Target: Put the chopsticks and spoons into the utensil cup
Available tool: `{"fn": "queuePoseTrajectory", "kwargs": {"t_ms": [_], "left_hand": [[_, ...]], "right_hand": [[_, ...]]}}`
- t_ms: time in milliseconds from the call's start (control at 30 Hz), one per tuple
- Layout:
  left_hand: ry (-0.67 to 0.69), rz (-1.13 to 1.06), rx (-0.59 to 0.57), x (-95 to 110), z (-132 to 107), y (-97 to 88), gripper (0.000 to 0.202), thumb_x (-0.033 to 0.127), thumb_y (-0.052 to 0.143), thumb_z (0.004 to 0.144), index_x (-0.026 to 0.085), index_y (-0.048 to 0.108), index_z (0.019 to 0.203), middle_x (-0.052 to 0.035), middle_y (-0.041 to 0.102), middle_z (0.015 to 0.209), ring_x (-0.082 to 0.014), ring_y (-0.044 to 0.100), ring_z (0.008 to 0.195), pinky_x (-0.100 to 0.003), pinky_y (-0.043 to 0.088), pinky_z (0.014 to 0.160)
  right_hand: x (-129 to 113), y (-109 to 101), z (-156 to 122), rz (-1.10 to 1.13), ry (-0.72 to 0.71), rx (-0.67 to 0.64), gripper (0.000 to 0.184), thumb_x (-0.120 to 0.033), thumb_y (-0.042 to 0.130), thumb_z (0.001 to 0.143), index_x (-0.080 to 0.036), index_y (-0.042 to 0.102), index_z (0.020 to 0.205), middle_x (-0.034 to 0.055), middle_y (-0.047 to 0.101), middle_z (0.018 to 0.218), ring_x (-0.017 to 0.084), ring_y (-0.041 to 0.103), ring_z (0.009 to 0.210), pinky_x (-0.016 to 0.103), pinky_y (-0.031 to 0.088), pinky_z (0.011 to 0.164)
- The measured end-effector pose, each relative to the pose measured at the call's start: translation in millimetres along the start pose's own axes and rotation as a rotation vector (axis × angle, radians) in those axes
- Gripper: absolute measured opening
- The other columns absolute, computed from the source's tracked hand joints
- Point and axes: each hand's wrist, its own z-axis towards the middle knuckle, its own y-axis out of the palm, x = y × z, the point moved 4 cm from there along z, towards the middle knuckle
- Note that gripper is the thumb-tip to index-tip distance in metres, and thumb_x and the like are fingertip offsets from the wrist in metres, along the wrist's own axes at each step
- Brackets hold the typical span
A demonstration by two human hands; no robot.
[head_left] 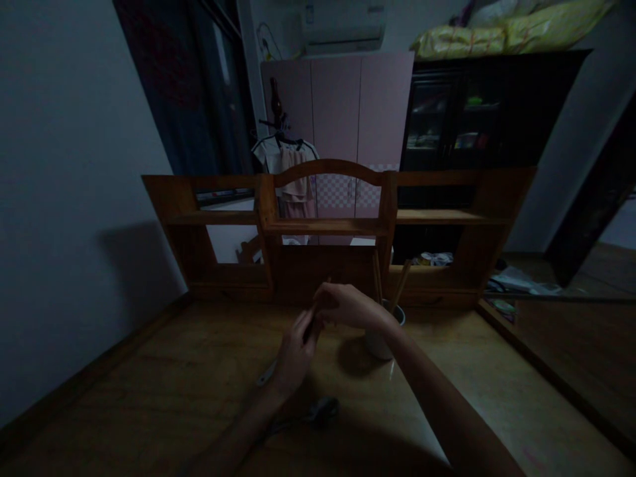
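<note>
My left hand (294,352) is closed, fingers pointing up and away, just above the desk. Meeting it at the fingertips, my right hand (348,306) bends down in a pinch. Something slim and dark lies along the left fingers, but dim light and the hands hide what it is. Behind my right wrist stands a light cup (380,346) with several thin wooden sticks (400,286) leaning in it, like chopsticks. A flat grey piece (266,375) shows beside my left wrist, partly covered. Nearer to me lies a dark bundled thing (324,409) with a cord-like tail.
The wooden desk (189,371) carries a low shelf unit (328,227) along its back edge. A wall (74,199) borders the left side. Beyond stand a pink wardrobe (335,112), a clothes rack with garments (293,165) and a dark cabinet (521,112).
</note>
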Motion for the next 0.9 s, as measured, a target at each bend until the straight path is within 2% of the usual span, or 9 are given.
{"fn": "queuePoseTrajectory", "kwargs": {"t_ms": [100, 200, 267, 333, 367, 533, 700, 800, 900], "left_hand": [[0.023, -0.019, 0.010, 5.0, 3.0, -4.9, 0.029, 0.029, 0.044, 0.093, 0.018, 0.063, 0.112, -0.0101, 0.064, 0.110, -0.0211, 0.059, 0.103, -0.031, 0.047, 0.090], [-0.017, -0.100, -0.005, 5.4, 5.2, -8.5, 0.027, 0.033, 0.047, 0.091, 0.017, 0.064, 0.104, -0.0071, 0.064, 0.096, -0.0157, 0.061, 0.079, -0.024, 0.049, 0.067], [-0.094, -0.207, -0.038, 3.2, 5.0, -8.1, 0.029, 0.039, 0.049, 0.090, 0.016, 0.064, 0.101, -0.0024, 0.060, 0.080, -0.0094, 0.051, 0.056, -0.020, 0.040, 0.049], [-0.162, -0.316, -0.067, 1.2, 3.5, -6.1, 0.033, 0.044, 0.051, 0.090, 0.016, 0.063, 0.101, 0.0021, 0.052, 0.067, -0.0059, 0.040, 0.045, -0.018, 0.030, 0.041], [-0.181, -0.356, -0.076, 0.7, 2.6, -5.0, 0.034, 0.045, 0.051, 0.089, 0.016, 0.062, 0.102, 0.0034, 0.049, 0.064, -0.0056, 0.037, 0.043, -0.018, 0.028, 0.040], [-0.181, -0.386, -0.106, -1.3, -1.6, 0.4, 0.036, 0.045, 0.044, 0.094, 0.014, 0.063, 0.096, 0.0023, 0.048, 0.062, -0.0081, 0.042, 0.049, -0.020, 0.035, 0.046], [-0.119, -0.261, -0.151, 0.5, -8.4, 8.6, 0.035, 0.042, 0.044, 0.094, 0.018, 0.064, 0.110, -0.0028, 0.061, 0.078, -0.0135, 0.056, 0.067, -0.023, 0.045, 0.060], [-0.069, -0.226, -0.180, 4.0, -12.5, 13.8, 0.033, 0.039, 0.047, 0.094, 0.021, 0.064, 0.117, -0.0051, 0.068, 0.092, -0.0181, 0.062, 0.087, -0.027, 0.048, 0.079], [-0.032, -0.212, -0.205, 4.1, -14.1, 18.1, 0.029, 0.036, 0.050, 0.093, 0.021, 0.067, 0.111, -0.0051, 0.071, 0.094, -0.0192, 0.065, 0.090, -0.028, 0.049, 0.084]], "right_hand": [[3.3, -5.2, 3.4, 0.196, 0.027, 0.063, 0.025, -0.024, 0.068, 0.080, -0.020, 0.056, 0.101, 0.0003, 0.068, 0.081, 0.016, 0.066, 0.073, 0.025, 0.049, 0.062], [5.1, -5.2, 6.6, 0.375, 0.026, 0.123, 0.035, -0.028, 0.073, 0.076, -0.021, 0.052, 0.103, -0.0001, 0.066, 0.081, 0.016, 0.065, 0.070, 0.025, 0.050, 0.059], [4.7, -4.2, 8.5, 0.478, 0.027, 0.163, 0.051, -0.027, 0.075, 0.073, -0.024, 0.047, 0.115, -0.0015, 0.065, 0.080, 0.015, 0.065, 0.066, 0.025, 0.051, 0.056], [3.6, -5.2, 9.9, 0.548, 0.049, 0.216, 0.066, -0.025, 0.076, 0.071, -0.026, 0.040, 0.125, -0.0025, 0.065, 0.080, 0.014, 0.063, 0.061, 0.024, 0.051, 0.052], [2.7, -6.7, 10.3, 0.567, 0.065, 0.236, 0.065, -0.024, 0.076, 0.070, -0.026, 0.042, 0.125, -0.0023, 0.064, 0.080, 0.013, 0.062, 0.059, 0.024, 0.051, 0.051], [-8.3, -32.4, 5.0, 0.509, 0.095, 0.303, 0.020, -0.030, 0.070, 0.076, -0.016, 0.064, 0.089, 0.0002, 0.063, 0.070, 0.011, 0.059, 0.054, 0.022, 0.049, 0.050], [-33.3, -69.6, -16.0, 0.355, 0.033, 0.355, 0.021, -0.036, 0.066, 0.082, -0.015, 0.067, 0.087, 0.0002, 0.063, 0.066, 0.011, 0.058, 0.054, 0.020, 0.047, 0.049], [-47.0, -75.2, -25.4, 0.309, 0.015, 0.302, 0.023, -0.038, 0.063, 0.084, -0.016, 0.067, 0.088, 0.0006, 0.063, 0.066, 0.011, 0.059, 0.055, 0.020, 0.046, 0.049], [-55.6, -70.7, -27.8, 0.282, -0.019, 0.228, 0.024, -0.039, 0.062, 0.086, -0.016, 0.067, 0.088, 0.0001, 0.062, 0.065, 0.012, 0.060, 0.057, 0.020, 0.047, 0.051]]}}
